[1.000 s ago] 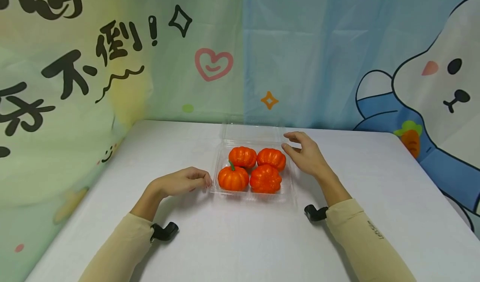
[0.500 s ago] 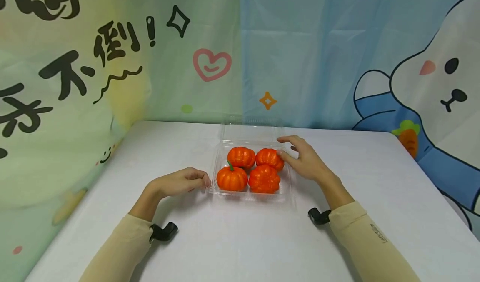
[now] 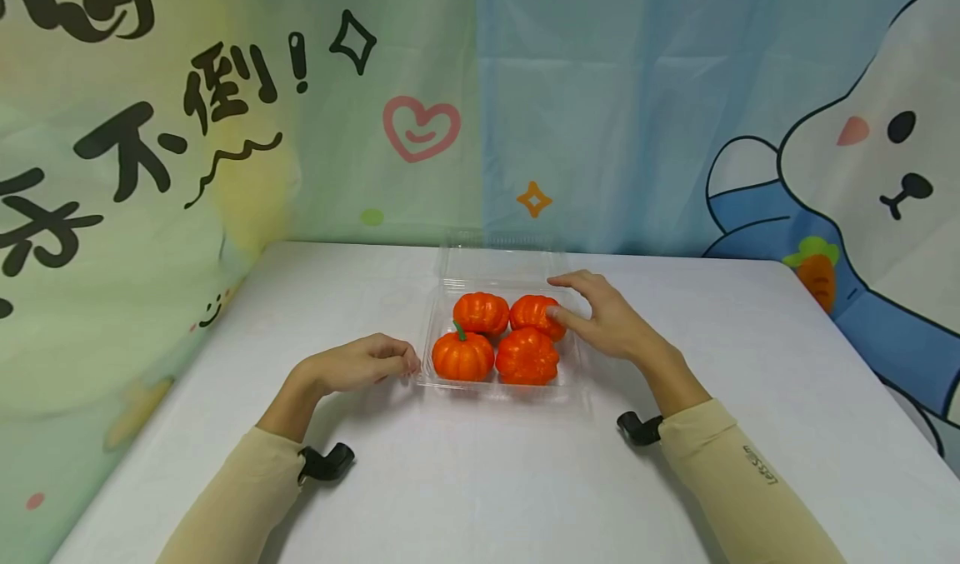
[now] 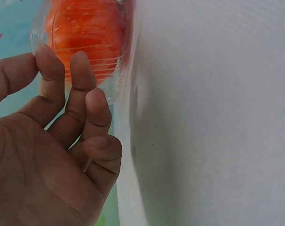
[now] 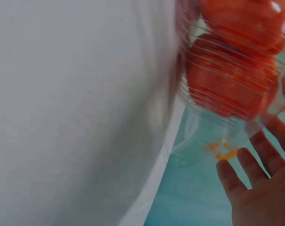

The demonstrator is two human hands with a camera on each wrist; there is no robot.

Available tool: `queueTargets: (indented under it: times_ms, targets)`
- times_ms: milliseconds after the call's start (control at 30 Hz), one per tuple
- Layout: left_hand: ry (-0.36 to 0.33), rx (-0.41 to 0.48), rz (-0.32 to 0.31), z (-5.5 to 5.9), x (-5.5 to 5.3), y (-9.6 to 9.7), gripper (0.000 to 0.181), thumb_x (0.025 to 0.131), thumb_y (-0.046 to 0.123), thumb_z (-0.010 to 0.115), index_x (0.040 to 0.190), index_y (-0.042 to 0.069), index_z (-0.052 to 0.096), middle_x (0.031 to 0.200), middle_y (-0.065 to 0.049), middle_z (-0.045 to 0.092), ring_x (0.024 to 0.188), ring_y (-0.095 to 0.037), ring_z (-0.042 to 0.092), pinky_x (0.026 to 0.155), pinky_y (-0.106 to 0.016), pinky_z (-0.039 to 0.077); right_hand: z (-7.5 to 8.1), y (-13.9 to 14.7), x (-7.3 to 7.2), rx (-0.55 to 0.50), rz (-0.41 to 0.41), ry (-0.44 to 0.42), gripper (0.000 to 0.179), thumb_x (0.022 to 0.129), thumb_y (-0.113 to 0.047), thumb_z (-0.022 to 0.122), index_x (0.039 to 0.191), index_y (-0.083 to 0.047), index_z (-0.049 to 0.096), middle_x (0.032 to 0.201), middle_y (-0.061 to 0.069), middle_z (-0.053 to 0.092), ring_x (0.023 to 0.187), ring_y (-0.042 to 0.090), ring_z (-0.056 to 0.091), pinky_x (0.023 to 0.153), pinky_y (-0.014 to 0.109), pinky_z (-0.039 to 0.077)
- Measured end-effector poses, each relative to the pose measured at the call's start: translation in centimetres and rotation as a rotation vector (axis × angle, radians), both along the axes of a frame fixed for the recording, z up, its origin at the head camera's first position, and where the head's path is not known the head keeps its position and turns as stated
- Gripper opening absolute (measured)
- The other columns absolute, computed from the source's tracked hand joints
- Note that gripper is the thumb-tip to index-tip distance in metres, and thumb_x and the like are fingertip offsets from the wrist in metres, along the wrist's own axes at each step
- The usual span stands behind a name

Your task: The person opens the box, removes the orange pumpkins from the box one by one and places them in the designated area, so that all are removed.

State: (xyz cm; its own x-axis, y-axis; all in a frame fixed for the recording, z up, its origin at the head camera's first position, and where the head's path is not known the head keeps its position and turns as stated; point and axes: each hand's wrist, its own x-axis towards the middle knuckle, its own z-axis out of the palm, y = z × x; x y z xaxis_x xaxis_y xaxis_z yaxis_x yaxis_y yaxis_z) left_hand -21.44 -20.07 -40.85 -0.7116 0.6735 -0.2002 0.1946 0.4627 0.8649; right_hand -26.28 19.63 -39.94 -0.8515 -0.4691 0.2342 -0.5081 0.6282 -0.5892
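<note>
A clear plastic box (image 3: 487, 387) holds several shiny orange toy pumpkins. The front-left pumpkin (image 3: 462, 357) has a green stem; beside it sits a lumpy front-right pumpkin (image 3: 527, 358). Behind them are a back-left pumpkin (image 3: 481, 313) and a back-right pumpkin (image 3: 527, 311). My left hand (image 3: 367, 362) pinches the box's left rim between thumb and index finger, as the left wrist view shows. My right hand (image 3: 611, 322) is spread over the box's right side, its thumb at the back-right pumpkin and its index finger extended behind it. Whether that hand touches the pumpkin is unclear.
The box's clear lid (image 3: 498, 264) is folded back toward the far edge of the white-covered table (image 3: 480, 481). A printed curtain (image 3: 570, 114) hangs behind the table and along its left side. Black wrist cameras (image 3: 327, 462) stick out from the sleeves.
My right hand has moved left from beside the box to over the back-right pumpkin. My left hand stays at the rim. The whole view has shifted slightly.
</note>
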Motion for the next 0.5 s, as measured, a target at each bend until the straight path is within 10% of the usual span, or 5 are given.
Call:
queueTargets:
  times_ms: [500]
  targets:
    - [0.014, 0.019, -0.007, -0.24, -0.01, -0.11, 0.023, 0.098, 0.011, 0.044, 0.097, -0.004, 0.062, 0.089, -0.013, 0.053, 0.070, -0.014, 0.038, 0.064, -0.025, 0.031, -0.68, -0.19, 0.02, 0.033, 0.032, -0.010, 0.055, 0.094, -0.031, 0.074, 0.139, -0.003, 0.060, 0.146, 0.015, 0.051, 0.138, 0.040, 0.043, 0.114, 0.063, 0.033]
